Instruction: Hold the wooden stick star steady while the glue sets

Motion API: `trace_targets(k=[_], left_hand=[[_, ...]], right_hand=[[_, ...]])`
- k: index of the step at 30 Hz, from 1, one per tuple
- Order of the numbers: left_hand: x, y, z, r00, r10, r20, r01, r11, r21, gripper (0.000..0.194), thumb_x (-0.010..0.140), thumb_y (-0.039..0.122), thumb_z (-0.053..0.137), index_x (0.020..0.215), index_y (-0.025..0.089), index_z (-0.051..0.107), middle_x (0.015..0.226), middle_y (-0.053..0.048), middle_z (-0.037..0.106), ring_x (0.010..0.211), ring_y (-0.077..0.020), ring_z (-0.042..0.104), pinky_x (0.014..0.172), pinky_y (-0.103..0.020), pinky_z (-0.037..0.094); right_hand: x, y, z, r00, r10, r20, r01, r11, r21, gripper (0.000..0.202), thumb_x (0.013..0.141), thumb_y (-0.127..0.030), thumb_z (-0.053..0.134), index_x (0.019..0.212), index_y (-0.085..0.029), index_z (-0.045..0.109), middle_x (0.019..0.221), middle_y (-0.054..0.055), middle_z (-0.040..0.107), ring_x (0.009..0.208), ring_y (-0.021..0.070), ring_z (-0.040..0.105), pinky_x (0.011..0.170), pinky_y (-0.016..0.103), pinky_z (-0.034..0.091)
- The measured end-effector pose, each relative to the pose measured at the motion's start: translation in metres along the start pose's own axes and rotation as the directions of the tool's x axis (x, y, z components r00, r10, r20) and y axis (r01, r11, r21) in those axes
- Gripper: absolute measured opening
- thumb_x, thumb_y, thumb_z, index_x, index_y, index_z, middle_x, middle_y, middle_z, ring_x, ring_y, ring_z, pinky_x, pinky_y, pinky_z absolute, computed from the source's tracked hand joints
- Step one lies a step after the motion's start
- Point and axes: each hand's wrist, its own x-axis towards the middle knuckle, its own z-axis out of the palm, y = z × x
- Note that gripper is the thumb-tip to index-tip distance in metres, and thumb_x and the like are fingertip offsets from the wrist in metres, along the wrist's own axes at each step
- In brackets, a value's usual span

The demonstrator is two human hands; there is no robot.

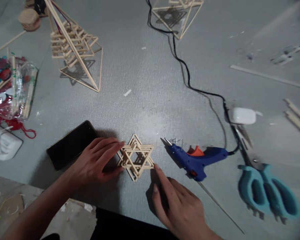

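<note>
A star-shaped stack of thin wooden sticks (146, 150) lies on the grey table (150, 80), near its front edge. At its left side is my left hand (97, 161), thumb and fingers apart, with the fingertips touching the star's left points. My right hand (177, 203) is at the lower right; its index fingertip touches the star's right lower point, and the thumb is held apart from it. Just right of the star lies a blue glue gun (197, 160) with an orange trigger. Under my left wrist side rests a black phone (71, 145).
Stick frames stand at the upper left (75, 50) and top (181, 33). Scissors with teal handles (267, 190), a white case (243, 115) and a black cable (188, 78) are on the right. A plastic bag of sticks (21, 88) lies left.
</note>
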Motion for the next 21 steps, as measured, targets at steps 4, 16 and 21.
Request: trace_targets(k=[4,16,21], left_hand=[[-0.0002,-0.0012,0.0005,1.0,0.004,0.0,-0.004,1.0,-0.004,0.074,0.092,0.037,0.077,0.152,0.01,0.042,0.131,-0.016,0.072,0.127,-0.0275,0.065,0.105,-0.043,0.055],[-0.0001,-0.0012,0.0001,1.0,-0.005,0.017,0.005,1.0,-0.003,0.071,0.094,0.036,0.076,0.151,0.011,0.044,0.133,-0.017,0.071,0.127,-0.0279,0.064,0.106,-0.043,0.053],[0.0,-0.0018,0.0006,1.0,0.0,0.008,0.0,1.0,-0.001,0.072,0.093,0.034,0.078,0.151,0.01,0.044,0.132,-0.017,0.071,0.129,-0.0278,0.064,0.107,-0.044,0.052]], right_hand=[[0.001,-0.0005,-0.0014,1.0,-0.002,-0.005,0.002,1.0,-0.005,0.062,0.1,-0.012,0.053,0.16,-0.004,0.037,0.088,0.005,0.075,0.063,0.0147,0.061,0.059,0.03,0.049],[0.0021,-0.0004,-0.0004,1.0,0.003,-0.005,-0.003,1.0,0.007,0.059,0.101,-0.013,0.054,0.157,-0.001,0.041,0.077,0.002,0.069,0.061,0.0141,0.058,0.059,0.03,0.047],[0.0022,-0.0003,-0.0007,1.0,-0.003,-0.012,0.003,1.0,0.01,0.057,0.101,-0.012,0.054,0.155,0.0,0.042,0.078,0.002,0.069,0.063,0.0149,0.059,0.06,0.03,0.047]])
